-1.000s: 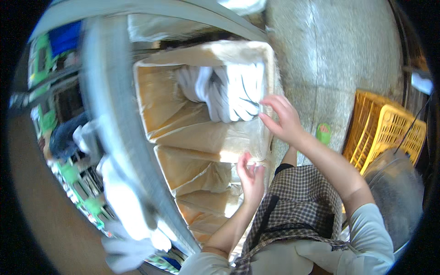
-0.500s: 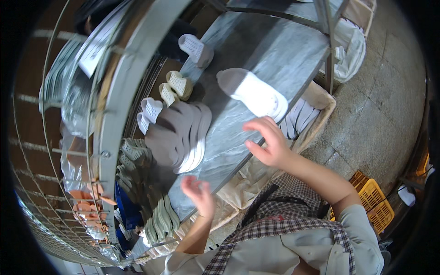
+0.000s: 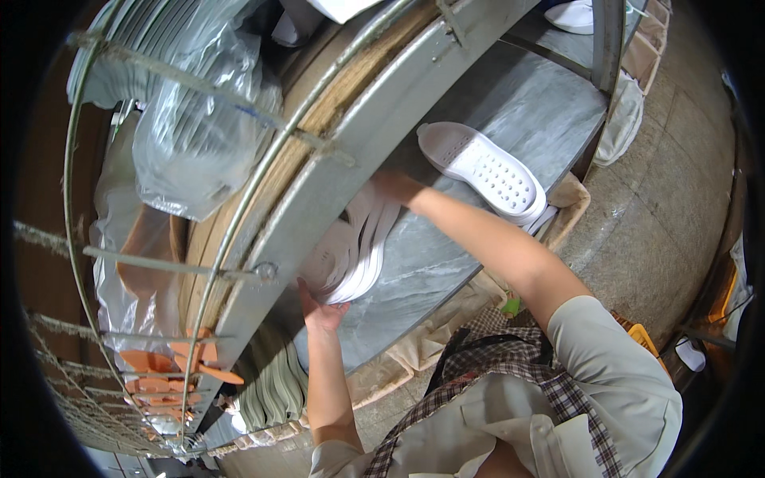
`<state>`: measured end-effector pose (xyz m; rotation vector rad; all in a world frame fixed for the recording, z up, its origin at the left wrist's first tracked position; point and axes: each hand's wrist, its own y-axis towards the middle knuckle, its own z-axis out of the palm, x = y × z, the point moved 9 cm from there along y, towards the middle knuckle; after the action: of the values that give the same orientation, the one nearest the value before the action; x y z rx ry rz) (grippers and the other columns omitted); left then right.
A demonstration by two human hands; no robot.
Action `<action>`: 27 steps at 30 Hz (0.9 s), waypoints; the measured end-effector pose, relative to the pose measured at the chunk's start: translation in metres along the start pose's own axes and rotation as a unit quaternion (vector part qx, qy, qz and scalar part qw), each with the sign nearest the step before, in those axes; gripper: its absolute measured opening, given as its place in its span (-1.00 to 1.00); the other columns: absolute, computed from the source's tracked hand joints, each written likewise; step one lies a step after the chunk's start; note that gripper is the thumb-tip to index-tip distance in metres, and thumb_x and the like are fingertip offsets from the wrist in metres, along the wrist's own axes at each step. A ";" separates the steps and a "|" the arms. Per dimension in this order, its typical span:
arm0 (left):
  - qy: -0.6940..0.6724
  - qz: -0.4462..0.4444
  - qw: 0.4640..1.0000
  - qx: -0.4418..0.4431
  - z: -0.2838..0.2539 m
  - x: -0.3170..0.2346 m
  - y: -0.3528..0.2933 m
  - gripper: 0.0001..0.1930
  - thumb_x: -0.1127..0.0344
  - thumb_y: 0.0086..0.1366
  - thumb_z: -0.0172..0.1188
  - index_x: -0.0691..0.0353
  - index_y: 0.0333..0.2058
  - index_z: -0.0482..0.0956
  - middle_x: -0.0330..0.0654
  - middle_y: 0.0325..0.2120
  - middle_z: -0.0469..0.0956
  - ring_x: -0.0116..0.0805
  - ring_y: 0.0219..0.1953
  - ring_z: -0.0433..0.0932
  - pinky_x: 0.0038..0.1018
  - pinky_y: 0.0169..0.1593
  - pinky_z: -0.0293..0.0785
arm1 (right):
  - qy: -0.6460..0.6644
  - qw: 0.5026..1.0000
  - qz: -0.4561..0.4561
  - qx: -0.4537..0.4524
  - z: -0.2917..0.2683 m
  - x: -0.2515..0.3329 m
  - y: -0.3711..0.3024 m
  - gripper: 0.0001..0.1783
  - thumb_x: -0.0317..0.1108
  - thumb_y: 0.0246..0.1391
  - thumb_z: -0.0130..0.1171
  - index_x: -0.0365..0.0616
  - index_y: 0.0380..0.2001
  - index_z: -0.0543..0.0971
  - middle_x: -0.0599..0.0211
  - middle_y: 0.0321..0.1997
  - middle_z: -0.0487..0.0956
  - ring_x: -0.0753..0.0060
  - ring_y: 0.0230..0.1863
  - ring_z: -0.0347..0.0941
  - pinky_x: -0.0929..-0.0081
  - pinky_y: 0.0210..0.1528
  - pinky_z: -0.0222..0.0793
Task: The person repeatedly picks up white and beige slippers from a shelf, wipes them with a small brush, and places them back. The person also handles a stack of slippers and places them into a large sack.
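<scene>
A fanned stack of pale shoe soles (image 3: 370,247) lies on the grey marbled shelf, partly behind the metal rail. My left hand (image 3: 323,311) is at the stack's near end, thumb on one side and fingers curled round the lower edge. At the far end of the same stack is my right hand (image 3: 396,188), blurred and in shadow, its fingers hidden. Farther right on the shelf, a separate pile of white soles (image 3: 498,179) shows a top one dotted with holes.
A metal rail (image 3: 319,183) with wire mesh crosses on the left, with plastic-wrapped pieces (image 3: 199,135) behind it. Greenish soles (image 3: 267,386) stand in a row at lower left. Cloth-lined baskets (image 3: 570,211) sit below the shelf edge, and a steel post (image 3: 607,48) rises at upper right.
Both hands have moved to the stack of soles: the right went left and away from me, the left went slightly up. My view has shifted left, closer to the rail.
</scene>
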<state>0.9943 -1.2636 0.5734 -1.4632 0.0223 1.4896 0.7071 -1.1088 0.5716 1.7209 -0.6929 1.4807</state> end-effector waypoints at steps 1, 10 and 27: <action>-0.013 -0.005 1.000 0.018 0.005 0.002 0.002 -0.11 -0.42 0.06 0.02 -0.03 0.26 0.12 -0.19 0.26 0.13 -0.08 0.28 0.09 0.03 0.26 -0.07 | -0.063 0.997 0.036 -0.032 -0.006 0.003 -0.009 -0.29 0.29 0.15 -0.25 0.00 0.10 0.43 -0.06 0.11 0.43 -0.02 0.12 0.35 0.28 0.14 0.22; 0.011 0.029 0.993 0.113 0.062 0.021 -0.083 -0.42 -0.08 0.27 -0.08 0.15 0.16 0.28 -0.07 0.18 0.28 0.00 0.18 0.27 0.12 0.13 0.21 | -0.004 0.989 0.072 -0.129 -0.123 0.133 -0.187 -0.33 0.20 0.17 -0.16 -0.17 0.03 0.47 -0.02 0.07 0.38 0.02 0.24 0.10 0.18 0.25 0.04; 0.255 -0.339 0.830 0.362 0.304 0.363 -0.190 -0.19 -0.24 0.23 0.00 0.12 0.27 -0.02 0.00 0.24 0.12 0.10 0.24 0.14 0.18 0.13 0.14 | 0.099 0.800 0.221 -0.549 -0.362 0.056 -0.610 -0.20 0.31 0.18 -0.28 -0.18 0.14 0.37 0.11 0.07 0.47 0.27 0.05 0.41 0.29 -0.02 0.37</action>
<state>0.9768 -0.7607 0.4932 -1.0168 0.3241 0.3865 0.9956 -0.4600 0.5286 0.5056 -1.5167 1.0890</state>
